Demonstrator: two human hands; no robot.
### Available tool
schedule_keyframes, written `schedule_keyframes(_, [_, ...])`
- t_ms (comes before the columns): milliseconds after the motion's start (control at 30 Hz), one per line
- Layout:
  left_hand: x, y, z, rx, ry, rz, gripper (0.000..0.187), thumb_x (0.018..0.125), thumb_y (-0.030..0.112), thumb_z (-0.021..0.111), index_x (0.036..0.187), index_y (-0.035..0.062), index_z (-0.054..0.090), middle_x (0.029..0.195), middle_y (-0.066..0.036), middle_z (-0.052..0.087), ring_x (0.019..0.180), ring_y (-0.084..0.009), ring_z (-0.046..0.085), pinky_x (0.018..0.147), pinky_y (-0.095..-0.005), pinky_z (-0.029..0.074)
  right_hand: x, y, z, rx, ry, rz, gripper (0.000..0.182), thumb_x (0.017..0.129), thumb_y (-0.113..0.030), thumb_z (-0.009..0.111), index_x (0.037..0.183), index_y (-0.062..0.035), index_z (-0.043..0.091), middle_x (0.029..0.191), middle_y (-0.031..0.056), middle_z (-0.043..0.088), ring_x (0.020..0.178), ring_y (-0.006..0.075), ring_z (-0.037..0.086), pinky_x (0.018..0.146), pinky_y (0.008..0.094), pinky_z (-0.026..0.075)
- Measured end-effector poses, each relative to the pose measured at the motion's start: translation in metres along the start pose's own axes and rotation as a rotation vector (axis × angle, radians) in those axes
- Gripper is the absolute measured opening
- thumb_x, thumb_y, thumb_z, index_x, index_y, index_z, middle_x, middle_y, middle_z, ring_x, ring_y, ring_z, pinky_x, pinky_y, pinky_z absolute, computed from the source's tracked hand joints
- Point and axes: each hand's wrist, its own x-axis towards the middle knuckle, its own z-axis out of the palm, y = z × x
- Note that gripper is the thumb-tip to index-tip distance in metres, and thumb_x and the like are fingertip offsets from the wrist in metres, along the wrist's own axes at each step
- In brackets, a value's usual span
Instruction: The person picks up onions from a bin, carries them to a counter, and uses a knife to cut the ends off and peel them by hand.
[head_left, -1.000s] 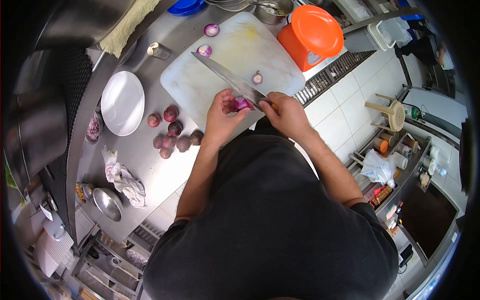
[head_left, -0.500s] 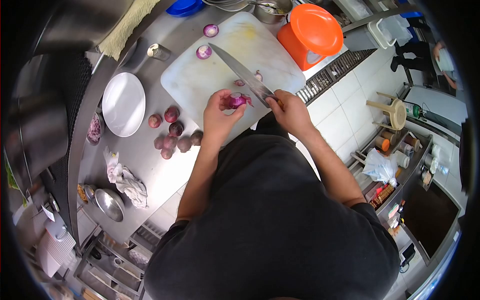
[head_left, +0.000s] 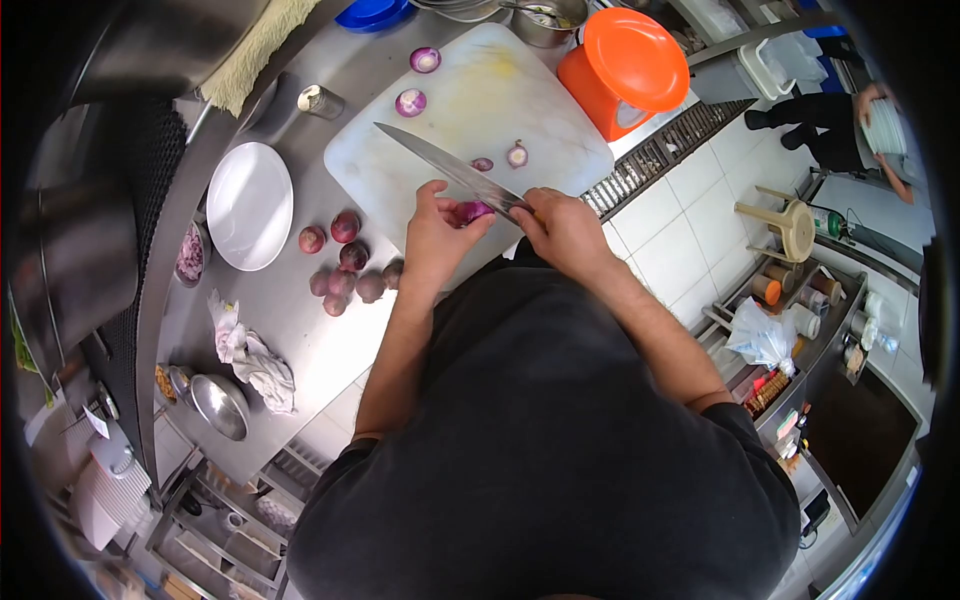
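My left hand (head_left: 433, 238) grips a small purple onion (head_left: 472, 211) over the near edge of a white cutting board (head_left: 470, 110). My right hand (head_left: 560, 228) holds a long chef's knife (head_left: 440, 165) by its handle, the blade lying across the onion and pointing up and left. Two cut onion ends (head_left: 500, 158) lie on the board just beyond the blade. Two peeled onion halves (head_left: 410, 102) sit at the board's far left corner.
Several unpeeled red onions (head_left: 345, 265) lie on the steel counter left of the board, beside a white plate (head_left: 249, 205). An orange-lidded container (head_left: 625, 68) stands at the board's right. A crumpled cloth (head_left: 250, 355) and a metal bowl (head_left: 218, 405) sit nearer left. Another person stands far right.
The knife swung back down and left onto the onion after being lifted. A second small cut piece now lies on the board beyond the blade. The person at far right has moved.
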Motion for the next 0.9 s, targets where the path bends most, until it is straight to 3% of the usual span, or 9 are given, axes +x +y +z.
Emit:
schedule_keyframes(200, [0.008, -0.018, 0.000, -0.442, -0.149, -0.100, 0.074, 0.091, 0.017, 0.089, 0.147, -0.0050, 0.047, 0.127, -0.016, 0.068, 0.116, -0.0198, 0.068, 0.100, -0.0318, 0.056, 0.003, 0.002, -0.003, 0.011, 0.030, 0.034, 0.025, 0.102, -0.025, 0.070, 0.095, -0.0022, 0.066, 0.091, 0.0184, 0.070, 0.086, 0.0427, 0.069, 0.074, 0.0522, 0.054])
schedule_keyframes(500, [0.010, -0.027, 0.003, -0.819, -0.278, -0.164, 0.048, 0.101, 0.008, 0.075, 0.143, -0.0029, 0.054, 0.131, -0.013, 0.068, 0.116, -0.0187, 0.067, 0.103, -0.0363, 0.056, 0.007, 0.002, -0.001, 0.072, 0.075, 0.026, 0.028, 0.103, -0.025, 0.070, 0.092, 0.0003, 0.063, 0.088, 0.0211, 0.068, 0.083, 0.0456, 0.067, 0.073, 0.0530, 0.051])
schedule_keyframes(900, [0.010, -0.030, 0.002, -1.088, -0.375, -0.159, 0.039, 0.103, 0.008, 0.065, 0.140, -0.0049, 0.059, 0.134, -0.014, 0.069, 0.123, -0.0228, 0.067, 0.110, -0.0406, 0.055, 0.010, 0.009, 0.003, 0.021, 0.067, 0.060, 0.026, 0.102, -0.025, 0.070, 0.093, -0.0013, 0.066, 0.090, 0.0206, 0.070, 0.088, 0.0449, 0.069, 0.074, 0.0536, 0.053])
